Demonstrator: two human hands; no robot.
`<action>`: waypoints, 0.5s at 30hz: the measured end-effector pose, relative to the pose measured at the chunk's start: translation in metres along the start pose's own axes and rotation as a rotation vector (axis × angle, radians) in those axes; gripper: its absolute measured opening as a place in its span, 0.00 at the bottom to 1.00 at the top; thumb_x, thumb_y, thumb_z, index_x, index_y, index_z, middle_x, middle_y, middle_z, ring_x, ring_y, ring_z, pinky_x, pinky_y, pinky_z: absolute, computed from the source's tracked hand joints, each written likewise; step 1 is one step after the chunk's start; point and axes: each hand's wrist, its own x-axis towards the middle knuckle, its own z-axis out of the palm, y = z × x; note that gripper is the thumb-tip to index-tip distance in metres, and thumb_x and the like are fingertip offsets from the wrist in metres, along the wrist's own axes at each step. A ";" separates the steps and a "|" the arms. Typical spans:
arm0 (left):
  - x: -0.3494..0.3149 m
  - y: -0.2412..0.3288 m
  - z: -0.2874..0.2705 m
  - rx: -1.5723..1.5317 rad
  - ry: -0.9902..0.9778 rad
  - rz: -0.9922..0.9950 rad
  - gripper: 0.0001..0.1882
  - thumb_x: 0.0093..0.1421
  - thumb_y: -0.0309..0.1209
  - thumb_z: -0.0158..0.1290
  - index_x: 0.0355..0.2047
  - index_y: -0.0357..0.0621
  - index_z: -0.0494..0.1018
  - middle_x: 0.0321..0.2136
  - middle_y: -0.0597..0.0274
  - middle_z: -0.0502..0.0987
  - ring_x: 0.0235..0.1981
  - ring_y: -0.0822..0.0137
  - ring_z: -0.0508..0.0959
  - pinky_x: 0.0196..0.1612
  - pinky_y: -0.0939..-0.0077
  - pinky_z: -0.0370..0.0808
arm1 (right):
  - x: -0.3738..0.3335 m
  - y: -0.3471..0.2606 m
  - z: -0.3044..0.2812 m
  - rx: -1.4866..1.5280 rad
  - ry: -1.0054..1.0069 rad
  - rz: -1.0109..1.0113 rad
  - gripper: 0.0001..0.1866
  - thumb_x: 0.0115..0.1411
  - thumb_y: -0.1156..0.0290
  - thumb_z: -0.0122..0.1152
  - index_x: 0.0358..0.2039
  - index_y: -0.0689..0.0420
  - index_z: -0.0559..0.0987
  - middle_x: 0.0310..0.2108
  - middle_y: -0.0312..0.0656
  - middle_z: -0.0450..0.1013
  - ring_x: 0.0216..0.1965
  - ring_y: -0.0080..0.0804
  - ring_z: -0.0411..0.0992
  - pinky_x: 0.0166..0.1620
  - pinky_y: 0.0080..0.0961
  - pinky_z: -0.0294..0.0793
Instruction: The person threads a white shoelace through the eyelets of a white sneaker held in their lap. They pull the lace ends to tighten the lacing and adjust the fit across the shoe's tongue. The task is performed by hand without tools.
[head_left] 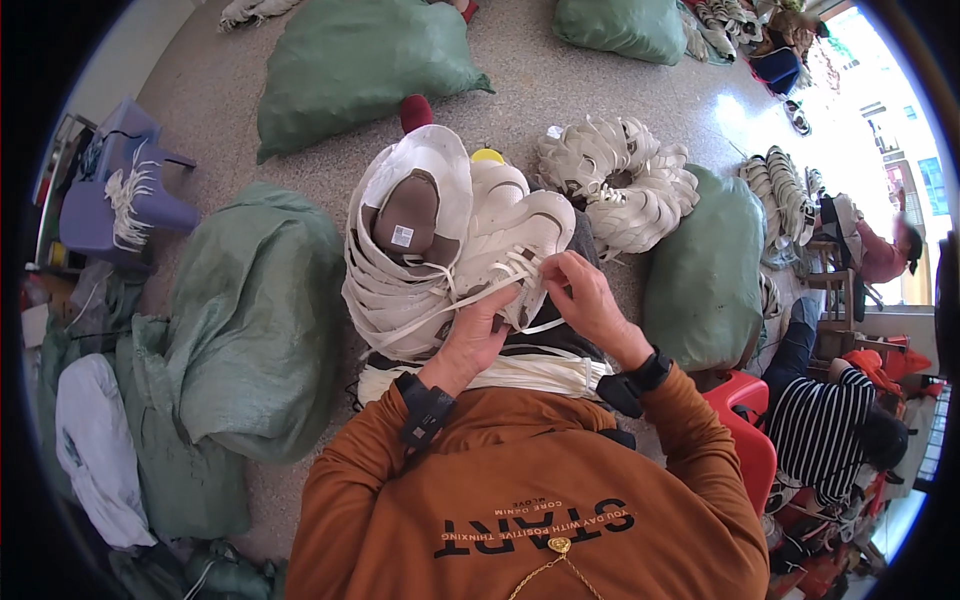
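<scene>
1. Our off-white, round-toed shoe upper (522, 230) lies just beyond both hands, long axis pointing away.
2. At its near-left side, our left hand (478, 338) touches flat white lace (468, 302) — grip unclear.
3. Our right hand (585, 298) pinches narrowly at its right edge.

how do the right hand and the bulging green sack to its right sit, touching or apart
Apart. The head view shows a strip of speckled grey floor between the right hand and the bulging green sack.
</scene>
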 end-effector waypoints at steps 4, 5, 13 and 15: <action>-0.002 0.004 0.007 0.029 0.010 -0.020 0.22 0.59 0.24 0.63 0.54 0.51 0.75 0.50 0.70 0.77 0.53 0.71 0.74 0.56 0.68 0.70 | -0.004 0.002 0.012 0.017 0.075 0.022 0.09 0.58 0.82 0.61 0.40 0.61 0.74 0.34 0.46 0.72 0.34 0.42 0.76 0.38 0.32 0.76; -0.003 0.004 0.005 0.070 0.002 -0.013 0.21 0.60 0.24 0.62 0.53 0.52 0.75 0.49 0.71 0.77 0.53 0.71 0.74 0.55 0.67 0.70 | -0.003 0.002 0.012 0.038 0.081 0.014 0.09 0.58 0.82 0.60 0.40 0.61 0.74 0.33 0.47 0.71 0.34 0.47 0.75 0.37 0.35 0.75; -0.013 -0.002 0.009 0.348 -0.012 0.122 0.17 0.61 0.23 0.61 0.50 0.51 0.77 0.47 0.71 0.79 0.49 0.73 0.77 0.49 0.73 0.73 | 0.002 -0.007 0.013 -0.106 0.093 -0.099 0.11 0.59 0.81 0.59 0.42 0.60 0.73 0.35 0.49 0.71 0.36 0.53 0.74 0.39 0.41 0.74; -0.013 -0.003 0.010 0.277 -0.027 0.118 0.17 0.61 0.22 0.60 0.51 0.50 0.77 0.46 0.70 0.79 0.48 0.73 0.78 0.49 0.74 0.74 | 0.005 -0.010 0.012 -0.111 0.077 -0.116 0.10 0.60 0.80 0.58 0.42 0.60 0.73 0.35 0.48 0.71 0.36 0.52 0.74 0.39 0.41 0.74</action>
